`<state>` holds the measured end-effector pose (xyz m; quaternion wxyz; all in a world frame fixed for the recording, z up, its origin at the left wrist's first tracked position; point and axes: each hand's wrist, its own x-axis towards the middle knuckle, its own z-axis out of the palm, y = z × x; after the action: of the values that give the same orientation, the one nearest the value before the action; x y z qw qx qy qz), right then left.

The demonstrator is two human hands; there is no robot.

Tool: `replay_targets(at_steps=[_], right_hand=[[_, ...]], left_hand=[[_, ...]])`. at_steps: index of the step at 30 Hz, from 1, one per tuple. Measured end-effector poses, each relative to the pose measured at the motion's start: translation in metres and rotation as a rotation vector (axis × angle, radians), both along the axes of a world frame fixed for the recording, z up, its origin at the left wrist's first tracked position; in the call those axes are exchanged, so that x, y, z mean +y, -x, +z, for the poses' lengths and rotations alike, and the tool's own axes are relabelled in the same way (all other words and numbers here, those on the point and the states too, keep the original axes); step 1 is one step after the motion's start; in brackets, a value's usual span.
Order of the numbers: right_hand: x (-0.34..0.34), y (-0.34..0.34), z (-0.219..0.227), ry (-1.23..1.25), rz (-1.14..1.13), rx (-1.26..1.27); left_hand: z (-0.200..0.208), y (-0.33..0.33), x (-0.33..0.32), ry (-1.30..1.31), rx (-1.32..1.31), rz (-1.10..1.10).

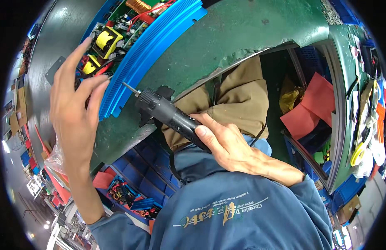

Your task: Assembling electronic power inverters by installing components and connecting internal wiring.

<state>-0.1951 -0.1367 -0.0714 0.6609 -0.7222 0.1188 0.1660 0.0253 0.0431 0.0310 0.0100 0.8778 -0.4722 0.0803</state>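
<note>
Black power screwdriver (pixel 172 118) lies wrapped in the right hand (pixel 229 146), forearm angled inward; the left hand (pixel 78 93) arches, fingers half-curled, beside the blue housing (pixel 153 48), its pinch unclear.

Green bench (pixel 243 25) lies open, blue casing (pixel 139 58) blocking leftward.

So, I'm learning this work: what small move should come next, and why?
Perhaps ease the black power screwdriver gently toward the blue housing: the right hand grips the tool, its bit points that way, and the left hand's thumb and a finger nearly meet by the housing. Whether they pinch anything, I can't tell.
</note>
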Motion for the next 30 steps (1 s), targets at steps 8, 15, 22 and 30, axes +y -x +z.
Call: replay_targets(at_steps=[8,15,22,30], right_hand=[[0.02,0.009,-0.009,-0.872,-0.04,0.473],[0.023,0.007,0.01,-0.798,-0.025,0.458],[0.018,0.004,0.005,-0.86,-0.012,0.467],[0.015,-0.003,0.013,-0.687,-0.01,0.483]], left_hand=[[-0.005,-0.02,0.012,0.073,0.173,-0.033],[-0.008,-0.016,0.011,0.155,0.431,-0.011],[0.002,-0.026,0.011,0.112,0.546,-0.005],[0.009,-0.009,0.012,-0.044,0.573,0.036]])
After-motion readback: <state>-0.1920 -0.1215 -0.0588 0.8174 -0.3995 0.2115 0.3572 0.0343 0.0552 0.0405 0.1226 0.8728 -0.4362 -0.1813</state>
